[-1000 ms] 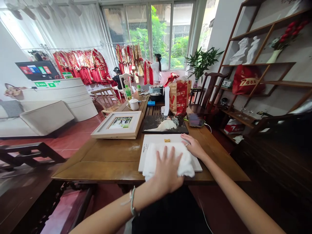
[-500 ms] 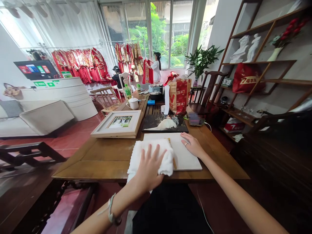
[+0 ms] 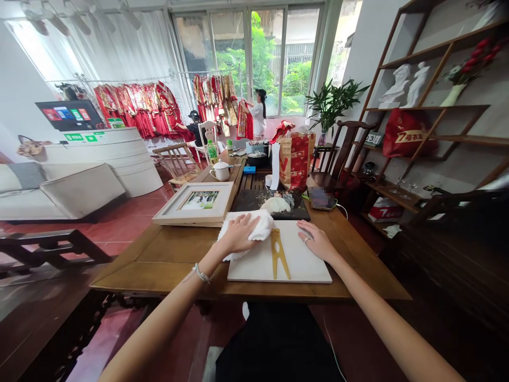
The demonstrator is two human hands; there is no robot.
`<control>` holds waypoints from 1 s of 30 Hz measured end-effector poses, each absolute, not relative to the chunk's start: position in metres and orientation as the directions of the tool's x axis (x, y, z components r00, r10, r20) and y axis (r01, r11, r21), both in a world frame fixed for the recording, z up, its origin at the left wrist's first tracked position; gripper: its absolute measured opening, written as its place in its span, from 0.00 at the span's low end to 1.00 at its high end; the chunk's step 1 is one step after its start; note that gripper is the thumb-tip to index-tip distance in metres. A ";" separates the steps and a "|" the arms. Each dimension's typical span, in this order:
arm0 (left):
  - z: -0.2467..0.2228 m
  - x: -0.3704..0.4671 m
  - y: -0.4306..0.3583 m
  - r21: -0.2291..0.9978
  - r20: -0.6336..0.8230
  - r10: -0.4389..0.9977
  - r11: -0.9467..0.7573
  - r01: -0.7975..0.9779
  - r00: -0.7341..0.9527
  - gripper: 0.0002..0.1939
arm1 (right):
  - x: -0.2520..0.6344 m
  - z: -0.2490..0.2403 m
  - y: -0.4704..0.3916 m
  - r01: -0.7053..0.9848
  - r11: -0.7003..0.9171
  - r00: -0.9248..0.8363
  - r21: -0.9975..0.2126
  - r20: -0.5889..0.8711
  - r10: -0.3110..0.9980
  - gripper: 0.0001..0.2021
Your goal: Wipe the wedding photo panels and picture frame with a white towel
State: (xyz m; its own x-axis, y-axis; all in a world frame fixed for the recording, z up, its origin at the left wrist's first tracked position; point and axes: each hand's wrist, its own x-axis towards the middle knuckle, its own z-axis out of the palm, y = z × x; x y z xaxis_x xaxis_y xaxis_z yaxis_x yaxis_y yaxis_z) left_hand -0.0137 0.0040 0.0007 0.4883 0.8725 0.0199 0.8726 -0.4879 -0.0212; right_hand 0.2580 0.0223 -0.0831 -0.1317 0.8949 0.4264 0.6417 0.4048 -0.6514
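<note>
Moved farther off, the white cloth (image 3: 263, 227) lies under the left hand (image 3: 237, 234), grip wide, the flat right hand (image 3: 317, 242) seemingly steadying the board (image 3: 305, 265).

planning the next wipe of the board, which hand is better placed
Left, probably: the left hand rests on the white cloth over the far left corner of the board; the right hand holds no cloth.

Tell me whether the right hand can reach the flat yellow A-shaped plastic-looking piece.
Probably yes: the right hand rests on the flat white board, right of the yellow A-shaped piece, with only bare board between them.
</note>
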 end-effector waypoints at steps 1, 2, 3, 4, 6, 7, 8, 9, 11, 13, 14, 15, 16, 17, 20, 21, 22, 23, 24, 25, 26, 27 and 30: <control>0.001 -0.015 0.006 -0.021 0.014 0.874 -0.485 0.874 0.485 0.30 | 0.258 -0.083 0.022 0.643 0.403 -0.130 -0.651 0.426 0.895 0.16; 0.001 -0.018 0.005 -0.020 0.010 0.874 -0.485 0.874 0.485 0.28 | 0.258 -0.084 0.022 0.646 0.403 -0.129 -0.649 0.427 0.895 0.16; 0.001 -0.020 0.001 -0.019 0.006 0.873 -0.488 0.873 0.488 0.27 | 0.258 -0.084 0.022 0.649 0.402 -0.128 -0.646 0.427 0.895 0.16; 0.001 -0.022 -0.005 -0.019 -0.001 0.868 -0.496 0.868 0.496 0.26 | 0.257 -0.084 0.022 0.654 0.400 -0.127 -0.643 0.427 0.895 0.16; 0.004 -0.027 -0.025 -0.017 -0.030 0.851 -0.524 0.851 0.524 0.25 | 0.257 -0.084 0.022 0.664 0.391 -0.123 -0.637 0.422 0.898 0.17; 0.005 -0.029 -0.038 -0.013 -0.045 0.839 -0.543 0.839 0.542 0.25 | 0.257 -0.084 0.021 0.668 0.386 -0.121 -0.636 0.419 0.900 0.17; 0.007 -0.030 -0.053 -0.006 -0.060 0.824 -0.565 0.825 0.564 0.27 | 0.256 -0.084 0.021 0.671 0.383 -0.120 -0.635 0.417 0.901 0.17; 0.009 -0.032 -0.068 0.002 -0.073 0.809 -0.585 0.811 0.584 0.29 | 0.256 -0.084 0.021 0.671 0.383 -0.119 -0.635 0.417 0.901 0.17; 0.014 -0.033 -0.094 0.024 -0.096 0.788 -0.609 0.792 0.609 0.33 | 0.256 -0.084 0.022 0.665 0.389 -0.119 -0.637 0.424 0.898 0.17; 0.017 -0.034 -0.109 0.044 -0.123 0.779 -0.614 0.788 0.614 0.36 | 0.256 -0.085 0.022 0.657 0.399 -0.119 -0.640 0.434 0.893 0.17; 0.018 -0.033 -0.110 0.048 -0.134 0.781 -0.610 0.791 0.610 0.35 | 0.256 -0.085 0.022 0.654 0.402 -0.121 -0.641 0.436 0.892 0.17; 0.018 -0.033 -0.107 0.047 -0.139 0.786 -0.602 0.797 0.602 0.35 | 0.256 -0.086 0.022 0.652 0.404 -0.122 -0.642 0.437 0.891 0.17; 0.018 -0.032 -0.100 0.041 -0.139 0.794 -0.592 0.805 0.592 0.34 | 0.256 -0.086 0.022 0.652 0.405 -0.125 -0.641 0.436 0.891 0.16; 0.017 -0.030 -0.090 0.031 -0.132 0.806 -0.578 0.815 0.577 0.33 | 0.256 -0.086 0.022 0.653 0.407 -0.129 -0.639 0.435 0.891 0.16; 0.011 -0.021 -0.050 -0.001 -0.091 0.854 -0.514 0.858 0.512 0.30 | 0.256 -0.086 0.021 0.653 0.414 -0.135 -0.634 0.440 0.888 0.16; 0.009 -0.018 -0.036 -0.004 -0.077 0.867 -0.494 0.870 0.492 0.29 | 0.256 -0.086 0.021 0.651 0.416 -0.135 -0.635 0.443 0.887 0.16; 0.008 -0.014 -0.023 -0.005 -0.066 0.878 -0.476 0.879 0.475 0.28 | 0.256 -0.086 0.021 0.649 0.417 -0.135 -0.637 0.443 0.886 0.16; 0.007 -0.012 -0.012 -0.004 -0.056 0.886 -0.461 0.887 0.460 0.27 | 0.256 -0.086 0.021 0.647 0.416 -0.134 -0.639 0.442 0.887 0.16; 0.006 -0.010 -0.003 -0.002 -0.050 0.892 -0.451 0.893 0.450 0.27 | 0.256 -0.086 0.021 0.646 0.415 -0.134 -0.641 0.440 0.888 0.16; 0.006 -0.009 0.002 -0.001 -0.047 0.895 -0.444 0.896 0.443 0.27 | 0.256 -0.085 0.021 0.646 0.413 -0.134 -0.642 0.437 0.889 0.16; 0.006 -0.009 0.004 0.000 -0.045 0.897 -0.439 0.898 0.439 0.26 | 0.256 -0.085 0.021 0.647 0.412 -0.135 -0.642 0.435 0.890 0.16; 0.006 -0.010 0.002 0.001 -0.047 0.898 -0.439 0.899 0.438 0.26 | 0.256 -0.085 0.021 0.649 0.411 -0.136 -0.641 0.434 0.891 0.16; 0.005 -0.017 -0.026 0.003 -0.066 0.884 -0.464 0.886 0.463 0.29 | 0.256 -0.085 0.021 0.659 0.407 -0.140 -0.632 0.428 0.893 0.17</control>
State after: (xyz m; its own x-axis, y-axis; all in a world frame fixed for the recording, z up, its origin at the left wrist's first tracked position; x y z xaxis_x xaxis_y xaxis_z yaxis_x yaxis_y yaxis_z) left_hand -0.0173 -0.0258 0.0048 0.4633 0.8838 -0.0657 0.8858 -0.4641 0.0030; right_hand 0.2561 0.0208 -0.0851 -0.1401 0.8927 0.4283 0.6591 0.4069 -0.6325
